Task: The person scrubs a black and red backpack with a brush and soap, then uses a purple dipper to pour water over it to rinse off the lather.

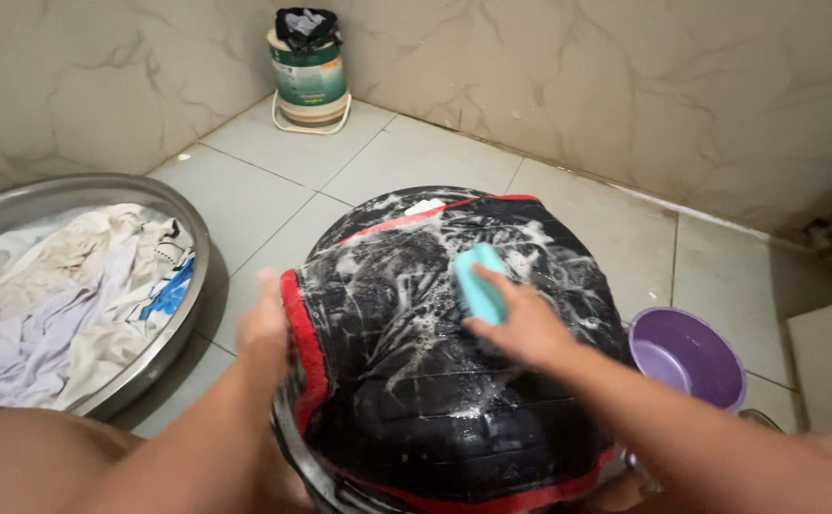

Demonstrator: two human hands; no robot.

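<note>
Jacket (pixel 435 381), black with red trim and soapy, draped over a basin at centre. Right hand (pixel 525 328) closed around a teal soap bar (pixel 480 283), pressing it on the fabric. Left hand (pixel 264 328), blurred, grips the hem at nine o'clock.

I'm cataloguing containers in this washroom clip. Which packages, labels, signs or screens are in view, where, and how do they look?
Labelled tub: far corner of the tiled floor against the marble wall; round, cream body, green and white label band, white wire handle down, dark bag stuffed in top.
No signs or screens.
</note>
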